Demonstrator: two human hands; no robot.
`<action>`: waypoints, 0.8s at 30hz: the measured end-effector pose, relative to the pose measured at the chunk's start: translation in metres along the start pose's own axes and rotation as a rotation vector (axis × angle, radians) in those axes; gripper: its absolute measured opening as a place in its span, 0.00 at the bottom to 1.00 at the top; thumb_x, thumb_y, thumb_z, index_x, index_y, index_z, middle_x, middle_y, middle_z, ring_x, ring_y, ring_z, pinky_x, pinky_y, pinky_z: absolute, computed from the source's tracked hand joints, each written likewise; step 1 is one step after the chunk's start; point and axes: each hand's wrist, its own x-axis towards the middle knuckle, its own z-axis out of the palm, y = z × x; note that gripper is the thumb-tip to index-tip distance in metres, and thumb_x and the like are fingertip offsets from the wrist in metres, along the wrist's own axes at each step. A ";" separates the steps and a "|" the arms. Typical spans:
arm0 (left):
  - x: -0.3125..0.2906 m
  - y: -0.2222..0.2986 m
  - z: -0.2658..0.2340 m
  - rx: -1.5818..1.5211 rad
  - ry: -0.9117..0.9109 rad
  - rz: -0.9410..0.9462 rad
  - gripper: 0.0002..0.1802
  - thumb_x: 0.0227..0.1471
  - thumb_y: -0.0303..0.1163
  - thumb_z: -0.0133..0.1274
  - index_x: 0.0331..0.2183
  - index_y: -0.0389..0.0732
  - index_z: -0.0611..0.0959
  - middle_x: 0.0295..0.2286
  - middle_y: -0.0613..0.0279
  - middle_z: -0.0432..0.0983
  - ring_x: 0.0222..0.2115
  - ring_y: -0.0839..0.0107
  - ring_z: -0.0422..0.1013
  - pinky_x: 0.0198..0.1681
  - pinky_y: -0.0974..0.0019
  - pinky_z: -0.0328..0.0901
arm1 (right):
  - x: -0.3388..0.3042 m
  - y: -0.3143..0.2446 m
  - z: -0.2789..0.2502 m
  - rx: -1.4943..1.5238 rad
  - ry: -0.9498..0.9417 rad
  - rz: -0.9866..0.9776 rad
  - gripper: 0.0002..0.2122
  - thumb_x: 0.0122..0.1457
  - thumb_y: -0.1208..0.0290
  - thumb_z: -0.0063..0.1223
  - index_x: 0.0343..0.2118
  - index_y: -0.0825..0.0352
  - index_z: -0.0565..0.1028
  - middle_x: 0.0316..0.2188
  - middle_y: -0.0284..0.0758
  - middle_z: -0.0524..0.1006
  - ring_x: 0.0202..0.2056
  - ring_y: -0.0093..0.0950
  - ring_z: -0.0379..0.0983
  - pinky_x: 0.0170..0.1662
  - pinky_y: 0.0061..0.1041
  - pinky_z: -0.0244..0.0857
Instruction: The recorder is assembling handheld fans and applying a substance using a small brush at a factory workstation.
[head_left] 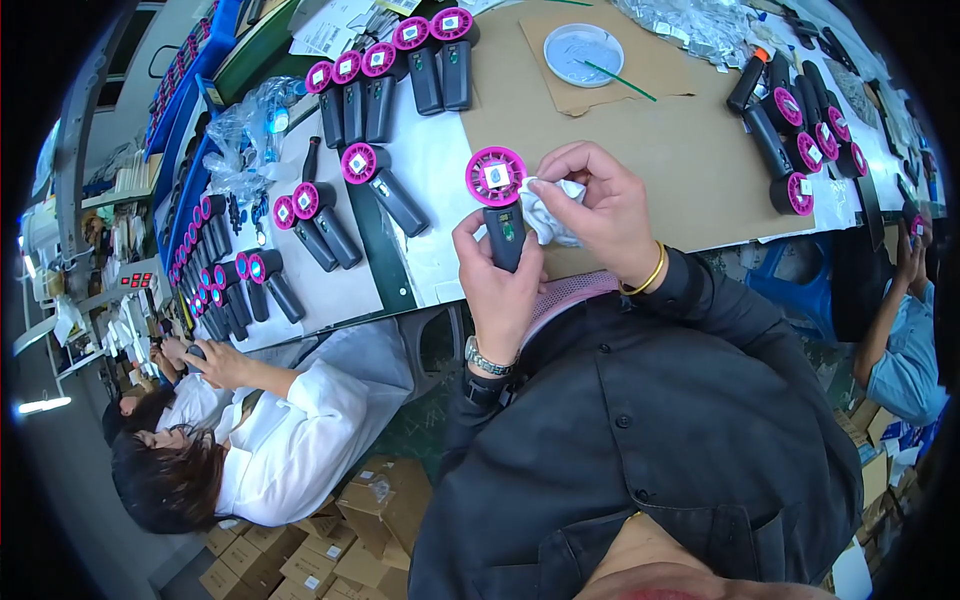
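Observation:
My left hand [500,290] is wrapped round the dark handle of a handheld fan [504,236], held upright over the table's near edge. The fan's round head has a pink ring with a small white square sticker at its centre, and a small display shows on the handle. In my right hand [598,205] a crumpled white cloth [548,212] is pinched between thumb and fingers. The cloth lies against the right side of the fan, where the head meets the handle. The closest other fan [385,188] lies on the table to the left.
Several fans [378,85] lie in rows at the far left, more [790,130] at the right. A white dish [584,55] with a green stick sits on cardboard [690,190]. Co-workers sit on both sides, at left [290,420] and right [905,330]. Cartons [380,500] stand on the floor.

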 end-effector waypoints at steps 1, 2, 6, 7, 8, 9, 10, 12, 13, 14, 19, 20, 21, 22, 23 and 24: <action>0.001 0.000 -0.003 0.001 0.015 0.005 0.31 0.62 0.24 0.64 0.59 0.32 0.64 0.33 0.54 0.81 0.21 0.75 0.76 0.20 0.70 0.69 | 0.000 0.000 0.001 0.049 -0.010 0.029 0.08 0.66 0.87 0.62 0.45 0.73 0.78 0.46 0.38 0.81 0.47 0.25 0.80 0.52 0.26 0.75; 0.001 -0.002 -0.006 -0.067 0.063 0.063 0.31 0.62 0.24 0.64 0.59 0.32 0.65 0.34 0.54 0.80 0.21 0.75 0.76 0.21 0.70 0.69 | 0.000 -0.001 0.001 0.099 -0.022 0.058 0.09 0.66 0.88 0.61 0.47 0.74 0.77 0.47 0.39 0.80 0.48 0.25 0.80 0.53 0.26 0.75; 0.014 -0.015 -0.041 -0.117 0.275 0.229 0.29 0.63 0.24 0.64 0.58 0.31 0.67 0.38 0.53 0.79 0.24 0.75 0.75 0.26 0.70 0.70 | -0.001 0.002 -0.023 0.044 -0.090 -0.007 0.11 0.66 0.89 0.59 0.50 0.75 0.77 0.49 0.40 0.80 0.52 0.26 0.79 0.58 0.26 0.73; 0.023 -0.018 -0.058 -0.035 0.370 0.263 0.28 0.63 0.25 0.64 0.58 0.31 0.68 0.39 0.53 0.79 0.26 0.74 0.76 0.29 0.69 0.71 | -0.001 0.002 -0.028 0.050 -0.104 -0.009 0.11 0.66 0.89 0.59 0.50 0.75 0.77 0.49 0.40 0.80 0.52 0.26 0.79 0.58 0.26 0.73; 0.030 -0.023 -0.073 0.049 0.461 0.294 0.28 0.63 0.25 0.64 0.58 0.31 0.69 0.40 0.52 0.79 0.29 0.73 0.76 0.33 0.69 0.73 | -0.003 -0.001 -0.032 0.023 -0.129 0.024 0.13 0.66 0.89 0.59 0.52 0.74 0.76 0.51 0.40 0.80 0.54 0.27 0.78 0.59 0.26 0.72; 0.037 -0.030 -0.085 0.048 0.470 0.297 0.28 0.63 0.25 0.64 0.58 0.31 0.69 0.40 0.52 0.79 0.29 0.73 0.76 0.33 0.69 0.73 | -0.004 -0.003 -0.036 -0.006 -0.153 0.057 0.15 0.66 0.89 0.59 0.54 0.74 0.75 0.52 0.40 0.79 0.55 0.27 0.78 0.60 0.26 0.72; 0.047 -0.042 -0.098 0.174 0.539 0.319 0.27 0.64 0.26 0.64 0.58 0.31 0.70 0.41 0.52 0.78 0.32 0.71 0.76 0.36 0.67 0.72 | -0.006 -0.003 -0.041 -0.033 -0.174 0.089 0.17 0.66 0.89 0.59 0.56 0.74 0.74 0.53 0.41 0.79 0.56 0.27 0.77 0.61 0.26 0.71; 0.059 -0.055 -0.117 0.430 0.691 0.359 0.27 0.64 0.28 0.65 0.57 0.30 0.71 0.43 0.51 0.78 0.39 0.69 0.77 0.44 0.64 0.72 | -0.010 0.001 -0.046 -0.045 -0.191 0.120 0.19 0.66 0.89 0.59 0.58 0.74 0.72 0.54 0.41 0.78 0.56 0.27 0.77 0.62 0.26 0.71; 0.062 -0.056 -0.117 0.432 0.700 0.360 0.27 0.64 0.28 0.65 0.57 0.30 0.71 0.43 0.51 0.78 0.39 0.69 0.77 0.44 0.64 0.72 | -0.013 0.004 -0.048 -0.064 -0.188 0.157 0.21 0.66 0.89 0.59 0.60 0.74 0.71 0.55 0.41 0.78 0.57 0.27 0.77 0.62 0.26 0.71; 0.065 -0.057 -0.115 0.398 0.694 0.353 0.26 0.64 0.28 0.65 0.57 0.30 0.72 0.44 0.50 0.77 0.41 0.67 0.76 0.46 0.62 0.72 | -0.015 0.005 -0.050 -0.085 -0.184 0.193 0.23 0.66 0.89 0.59 0.62 0.73 0.69 0.56 0.41 0.77 0.57 0.27 0.77 0.63 0.26 0.71; 0.086 -0.070 -0.113 0.436 0.743 0.405 0.23 0.64 0.29 0.64 0.53 0.28 0.75 0.45 0.47 0.76 0.43 0.58 0.76 0.50 0.55 0.71 | -0.015 -0.004 -0.056 -0.147 -0.162 0.230 0.28 0.65 0.90 0.59 0.66 0.72 0.65 0.58 0.41 0.76 0.57 0.25 0.77 0.62 0.25 0.72; 0.090 -0.074 -0.113 0.490 0.773 0.438 0.21 0.64 0.29 0.63 0.52 0.28 0.75 0.45 0.46 0.76 0.42 0.56 0.76 0.49 0.54 0.71 | -0.012 -0.006 -0.052 -0.094 -0.138 0.219 0.28 0.65 0.90 0.60 0.66 0.72 0.66 0.57 0.40 0.77 0.55 0.25 0.78 0.61 0.25 0.73; 0.091 -0.073 -0.111 0.481 0.755 0.438 0.21 0.64 0.29 0.63 0.52 0.28 0.75 0.45 0.46 0.76 0.42 0.56 0.76 0.49 0.54 0.71 | -0.011 -0.009 -0.050 -0.047 -0.102 0.211 0.28 0.64 0.90 0.60 0.66 0.72 0.66 0.55 0.40 0.78 0.54 0.24 0.78 0.60 0.25 0.74; 0.090 -0.070 -0.115 0.690 0.820 0.484 0.20 0.65 0.30 0.62 0.52 0.28 0.76 0.45 0.46 0.77 0.42 0.53 0.76 0.49 0.53 0.70 | -0.009 -0.011 -0.048 -0.001 -0.065 0.200 0.28 0.64 0.90 0.61 0.66 0.72 0.67 0.54 0.39 0.79 0.53 0.24 0.79 0.59 0.24 0.74; 0.087 -0.064 -0.117 0.895 0.876 0.530 0.19 0.65 0.30 0.61 0.51 0.28 0.76 0.45 0.45 0.77 0.42 0.50 0.76 0.50 0.52 0.70 | -0.006 -0.013 -0.050 -0.018 -0.044 0.199 0.28 0.64 0.90 0.61 0.66 0.72 0.67 0.54 0.39 0.79 0.53 0.24 0.79 0.59 0.24 0.74; 0.086 -0.061 -0.112 1.102 0.922 0.585 0.18 0.66 0.31 0.60 0.51 0.28 0.77 0.45 0.44 0.77 0.42 0.47 0.75 0.50 0.51 0.70 | -0.001 -0.012 -0.052 0.019 -0.037 0.251 0.27 0.64 0.89 0.62 0.65 0.72 0.69 0.51 0.38 0.81 0.51 0.23 0.80 0.57 0.24 0.75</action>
